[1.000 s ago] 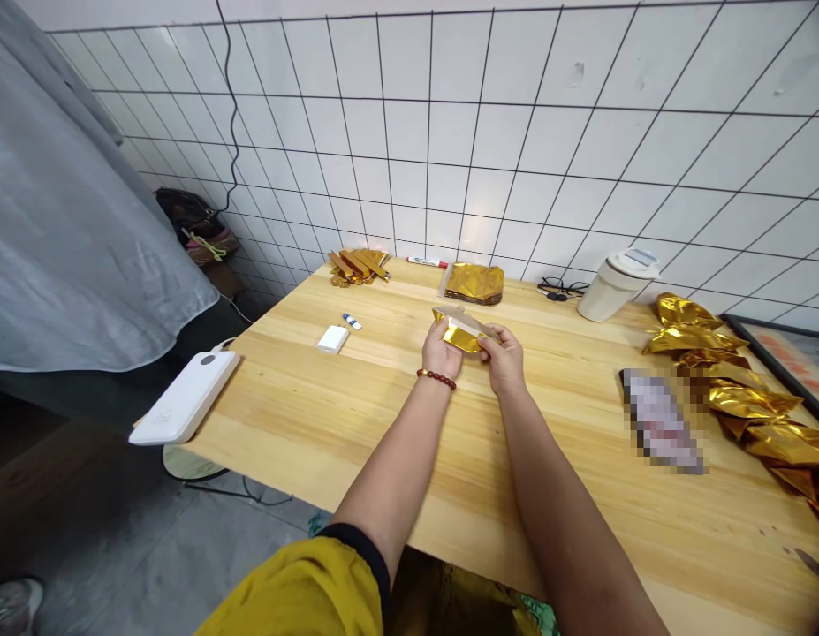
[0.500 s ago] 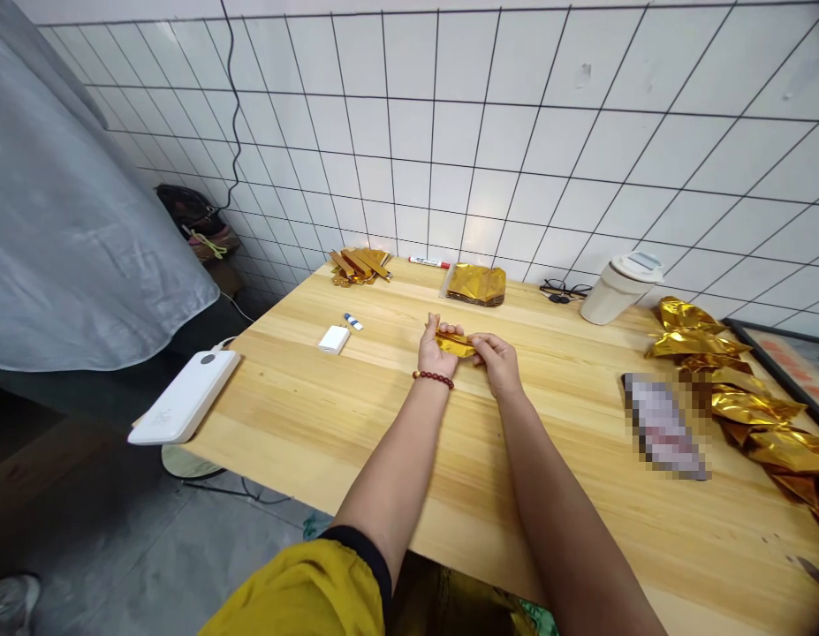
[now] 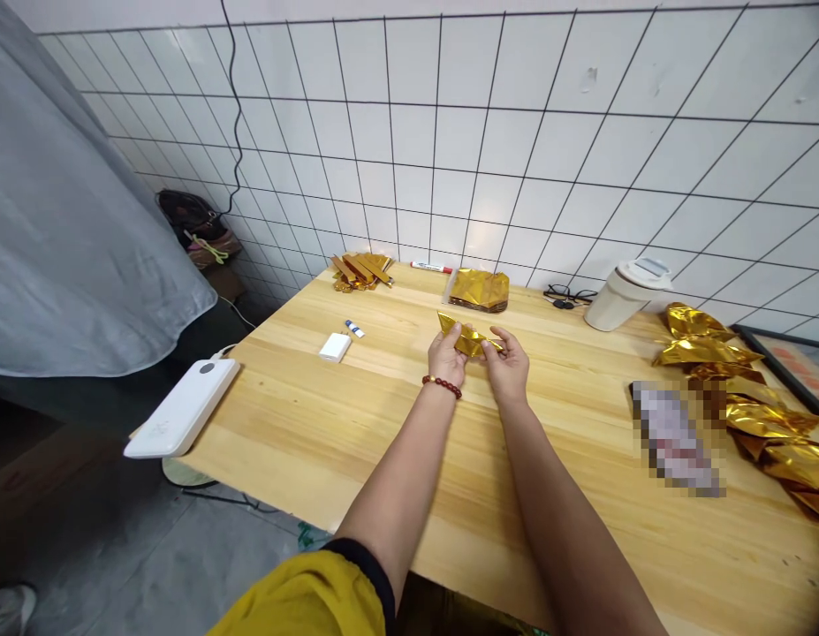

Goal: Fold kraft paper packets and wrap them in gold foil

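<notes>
A folded piece of shiny gold foil paper [image 3: 470, 341], pointed at both ends like a small boat, is held over the middle of the table. My left hand [image 3: 447, 355], with a dark red bead bracelet at the wrist, grips its left part with the thumb on top. My right hand [image 3: 508, 364] pinches the right end between thumb and fingers. The palms and my fingers hide part of the underside. Beyond my hands lies a stack of flat gold foil sheets [image 3: 479, 290].
Folded gold strips [image 3: 362, 270], a marker [image 3: 431, 267], glasses [image 3: 569, 296] and a white cup [image 3: 627, 296] stand along the back. A white charger [image 3: 335, 347] and power bank [image 3: 184, 408] are left. Finished-looking gold foil shapes [image 3: 773, 413] and a pixelated object [image 3: 675, 437] lie right.
Both hands have turned the gold foil paper, which was a narrow folded strip and now shows a wider boat-like form with raised points. My left thumb now presses on it.
</notes>
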A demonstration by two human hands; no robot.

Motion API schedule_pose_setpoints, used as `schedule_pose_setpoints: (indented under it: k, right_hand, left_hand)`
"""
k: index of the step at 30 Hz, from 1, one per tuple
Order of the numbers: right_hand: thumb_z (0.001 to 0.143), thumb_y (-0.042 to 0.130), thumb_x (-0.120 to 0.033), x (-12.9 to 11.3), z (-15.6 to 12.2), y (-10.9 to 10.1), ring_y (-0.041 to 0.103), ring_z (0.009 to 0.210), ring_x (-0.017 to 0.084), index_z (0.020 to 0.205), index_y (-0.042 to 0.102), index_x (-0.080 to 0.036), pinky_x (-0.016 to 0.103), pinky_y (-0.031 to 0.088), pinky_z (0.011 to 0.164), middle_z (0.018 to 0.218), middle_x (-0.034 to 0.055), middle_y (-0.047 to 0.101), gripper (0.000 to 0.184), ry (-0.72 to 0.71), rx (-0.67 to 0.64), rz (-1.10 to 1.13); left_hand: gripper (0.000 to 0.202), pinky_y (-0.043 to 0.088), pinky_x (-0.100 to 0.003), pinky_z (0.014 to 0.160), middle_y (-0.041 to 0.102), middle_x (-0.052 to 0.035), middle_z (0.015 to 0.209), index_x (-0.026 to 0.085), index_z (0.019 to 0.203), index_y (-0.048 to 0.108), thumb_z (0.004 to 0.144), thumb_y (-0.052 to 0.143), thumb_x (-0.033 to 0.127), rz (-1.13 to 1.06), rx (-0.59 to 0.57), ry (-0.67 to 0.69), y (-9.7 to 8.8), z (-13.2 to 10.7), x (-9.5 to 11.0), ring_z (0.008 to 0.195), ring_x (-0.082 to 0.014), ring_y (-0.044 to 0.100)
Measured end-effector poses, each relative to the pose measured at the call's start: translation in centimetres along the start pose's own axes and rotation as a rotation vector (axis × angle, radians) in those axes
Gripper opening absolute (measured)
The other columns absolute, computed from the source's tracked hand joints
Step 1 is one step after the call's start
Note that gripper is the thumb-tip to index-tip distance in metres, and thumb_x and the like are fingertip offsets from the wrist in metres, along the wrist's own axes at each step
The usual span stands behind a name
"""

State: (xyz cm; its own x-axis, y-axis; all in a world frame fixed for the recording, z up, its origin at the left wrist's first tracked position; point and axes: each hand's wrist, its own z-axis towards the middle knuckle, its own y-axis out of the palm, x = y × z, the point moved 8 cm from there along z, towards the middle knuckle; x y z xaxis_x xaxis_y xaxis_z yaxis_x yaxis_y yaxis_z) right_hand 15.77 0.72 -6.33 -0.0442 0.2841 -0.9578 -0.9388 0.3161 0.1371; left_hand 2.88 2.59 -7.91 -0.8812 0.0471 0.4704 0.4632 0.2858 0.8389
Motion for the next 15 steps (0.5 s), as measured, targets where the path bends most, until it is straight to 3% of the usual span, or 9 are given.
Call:
schedule_pose_setpoints:
  k: [4,8,15]
  right_hand:
    - [0.069,0.073,-0.05,0.8,0.2,-0.1,0.055,0.051,0.011,0.108,0.063,-0.016,0.025,0.047,0.054,0.061,-0.005,0.06,0.052,0.059,0.001,0.032]
    - [0.068,0.071,-0.058,1.2,0.4,-0.2,0.053,0.047,0.011,0.088,0.067,-0.016,0.025,0.045,0.052,0.053,-0.0045,0.058,0.046,0.084,0.0,-0.012]
    - [0.068,0.074,-0.056,0.5,0.2,-0.4,0.053,0.049,0.011,0.089,0.067,-0.016,0.025,0.045,0.051,0.058,-0.0035,0.06,0.045,0.06,0.04,0.013]
  left_hand:
    - [0.017,0.054,-0.03,0.082,0.071,-0.0044,0.077,0.013,0.083,0.062,0.074,0.076,0.016,-0.003,-0.05,0.04,0.4,0.0,0.2,0.072,-0.0131,0.068]
    - [0.017,0.054,-0.029,0.08,0.071,-0.0035,0.078,0.014,0.083,0.063,0.073,0.076,0.017,-0.029,-0.103,0.037,0.9,0.1,0.2,0.074,-0.013,0.068]
    - [0.034,0.053,-0.028,0.07,0.069,-0.0014,0.073,0.013,0.079,0.063,0.054,0.087,0.012,0.065,0.001,0.022,0.3,-0.2,-0.3,0.066,-0.013,0.066]
